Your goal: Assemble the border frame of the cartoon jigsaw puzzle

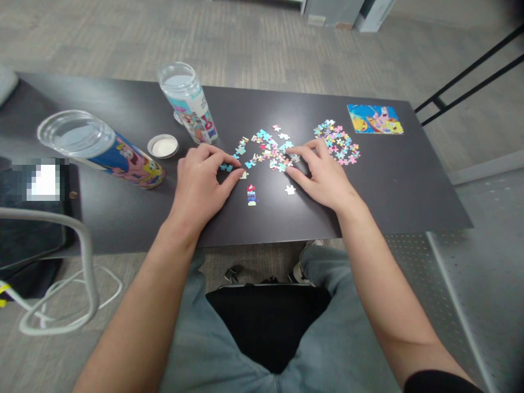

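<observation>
- Left grip [204, 177]: fingertips close at a pale, knobbed cardboard jigsaw piece [244, 175] at its three o'clock; cannot tell whether pinched.
- Scattered multicoloured cardboard pieces [270, 148], its two o'clock: probably light, stiff; take edges.
- Right grip [325, 177]: thumb and forefinger spread, these at ten o'clock.

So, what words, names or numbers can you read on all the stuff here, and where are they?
I can't read any for sure.
Farther clear container: marks on its label, too small and blurred.
Nearer clear container: cartoon label, no readable words.
Picture card: no readable words.
Puzzle pieces: too small to tell.
</observation>
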`<control>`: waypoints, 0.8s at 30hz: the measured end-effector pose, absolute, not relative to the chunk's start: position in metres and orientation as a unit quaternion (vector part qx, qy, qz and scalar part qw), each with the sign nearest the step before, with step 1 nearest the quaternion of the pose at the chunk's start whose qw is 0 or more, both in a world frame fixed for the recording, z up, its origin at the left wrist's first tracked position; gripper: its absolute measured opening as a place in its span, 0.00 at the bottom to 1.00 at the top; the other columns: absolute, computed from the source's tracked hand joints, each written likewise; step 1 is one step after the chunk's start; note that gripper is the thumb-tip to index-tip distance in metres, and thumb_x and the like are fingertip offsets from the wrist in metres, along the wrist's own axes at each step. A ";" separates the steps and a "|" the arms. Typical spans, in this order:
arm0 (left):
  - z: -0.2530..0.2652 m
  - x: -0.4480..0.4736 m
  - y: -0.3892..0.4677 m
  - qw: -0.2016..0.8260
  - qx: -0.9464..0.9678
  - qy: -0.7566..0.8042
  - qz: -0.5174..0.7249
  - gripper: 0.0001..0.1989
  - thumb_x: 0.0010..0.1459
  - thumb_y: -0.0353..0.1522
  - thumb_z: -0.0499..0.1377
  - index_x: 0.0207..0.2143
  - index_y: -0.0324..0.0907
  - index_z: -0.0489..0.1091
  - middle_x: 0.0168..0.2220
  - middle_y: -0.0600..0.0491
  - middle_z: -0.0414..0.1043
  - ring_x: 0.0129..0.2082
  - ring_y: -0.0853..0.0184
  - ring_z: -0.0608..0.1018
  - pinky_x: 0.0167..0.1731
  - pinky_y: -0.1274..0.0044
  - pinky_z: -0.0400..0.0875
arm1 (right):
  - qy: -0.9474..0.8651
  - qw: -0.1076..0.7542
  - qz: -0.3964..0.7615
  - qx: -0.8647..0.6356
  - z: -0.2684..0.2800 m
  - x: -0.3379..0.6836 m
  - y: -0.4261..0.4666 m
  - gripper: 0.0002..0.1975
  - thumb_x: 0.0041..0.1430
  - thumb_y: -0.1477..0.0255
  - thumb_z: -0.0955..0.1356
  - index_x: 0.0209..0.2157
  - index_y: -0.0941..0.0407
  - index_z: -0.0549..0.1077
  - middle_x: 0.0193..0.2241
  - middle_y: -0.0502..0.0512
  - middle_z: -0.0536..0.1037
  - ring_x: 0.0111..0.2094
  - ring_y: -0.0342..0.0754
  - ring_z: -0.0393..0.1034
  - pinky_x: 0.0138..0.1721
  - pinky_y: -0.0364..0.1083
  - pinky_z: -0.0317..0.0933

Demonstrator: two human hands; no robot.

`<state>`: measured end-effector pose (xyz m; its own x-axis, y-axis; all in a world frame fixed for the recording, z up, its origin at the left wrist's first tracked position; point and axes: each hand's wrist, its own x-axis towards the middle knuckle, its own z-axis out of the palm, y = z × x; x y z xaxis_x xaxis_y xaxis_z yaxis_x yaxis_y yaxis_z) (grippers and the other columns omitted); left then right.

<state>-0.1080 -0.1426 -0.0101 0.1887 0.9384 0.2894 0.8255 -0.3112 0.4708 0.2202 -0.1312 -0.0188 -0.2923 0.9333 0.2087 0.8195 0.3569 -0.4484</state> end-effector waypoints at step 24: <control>-0.007 -0.098 -0.148 0.122 0.811 0.522 0.233 0.21 0.89 0.37 0.61 0.71 0.55 0.92 0.77 0.46 0.87 0.80 0.39 0.80 0.79 0.41 0.69 | -0.795 0.231 0.129 -0.546 -0.020 0.220 -0.132 0.25 0.87 0.54 0.70 0.72 0.44 0.91 0.67 0.67 0.80 0.64 0.72 0.83 0.62 0.70 0.83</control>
<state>-0.0985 -0.1481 -0.0067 0.3455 0.9042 0.2510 0.7909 -0.4245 0.4408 0.2197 -0.1316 -0.0198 -0.2966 0.9281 0.2251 0.8089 0.3694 -0.4574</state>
